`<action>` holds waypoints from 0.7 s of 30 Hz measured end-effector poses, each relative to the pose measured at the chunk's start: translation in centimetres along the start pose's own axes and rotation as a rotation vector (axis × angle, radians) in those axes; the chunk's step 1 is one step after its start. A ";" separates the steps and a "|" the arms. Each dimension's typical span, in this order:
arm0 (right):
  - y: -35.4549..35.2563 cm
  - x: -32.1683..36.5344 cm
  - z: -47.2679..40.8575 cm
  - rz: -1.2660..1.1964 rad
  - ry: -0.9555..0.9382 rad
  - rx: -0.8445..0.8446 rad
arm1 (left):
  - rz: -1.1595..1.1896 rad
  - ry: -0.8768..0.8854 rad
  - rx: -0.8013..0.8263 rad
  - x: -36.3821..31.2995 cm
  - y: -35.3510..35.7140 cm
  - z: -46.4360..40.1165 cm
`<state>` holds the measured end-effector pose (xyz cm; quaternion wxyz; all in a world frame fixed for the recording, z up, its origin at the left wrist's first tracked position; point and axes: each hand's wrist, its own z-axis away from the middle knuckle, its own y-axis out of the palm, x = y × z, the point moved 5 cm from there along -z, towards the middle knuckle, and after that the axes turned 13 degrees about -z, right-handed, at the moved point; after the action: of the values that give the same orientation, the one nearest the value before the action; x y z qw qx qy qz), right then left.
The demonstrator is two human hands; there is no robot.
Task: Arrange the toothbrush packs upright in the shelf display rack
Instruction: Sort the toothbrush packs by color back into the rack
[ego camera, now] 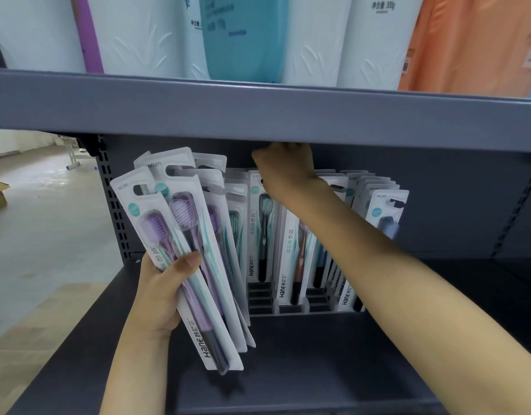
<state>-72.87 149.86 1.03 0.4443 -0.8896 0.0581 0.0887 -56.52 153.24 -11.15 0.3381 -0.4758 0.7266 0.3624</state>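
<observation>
- The left hand (159, 292) holds a fanned bundle of toothbrush packs (186, 256) just left of the display rack (288, 307); that grip looks loose, so packs could slide out
- The right hand (285, 172) reaches over the rack's standing packs (291, 250); its fingers are hidden, grip unclear
- The upper shelf edge (258, 112) above the rack cramps lifting; this forearm could tip the standing packs

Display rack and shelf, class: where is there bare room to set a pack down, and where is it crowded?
Free: the empty front slots of the display rack below the standing packs, and the bare shelf board before it. Crowded: the rack's back rows, where the right hand reaches, and beside the left hand with its fanned bundle.
</observation>
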 end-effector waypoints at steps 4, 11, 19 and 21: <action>0.2 0.1 0.2 -0.024 0.017 -0.017 | -0.006 0.009 -0.001 0.0 -0.1 0.0; -0.4 -0.6 -0.1 -0.083 0.029 -0.044 | -0.012 0.007 0.008 0.3 0.1 -0.1; -0.6 -2.5 0.0 -0.483 0.144 0.050 | -0.011 0.003 0.027 0.4 0.2 0.0; -0.6 -2.9 -0.2 -0.621 0.208 0.101 | -0.012 0.007 0.047 0.3 0.2 -0.1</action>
<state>-75.58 150.13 2.27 0.4854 -0.8458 -0.1666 -0.1455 -56.81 153.11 -11.34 0.3490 -0.4733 0.7332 0.3415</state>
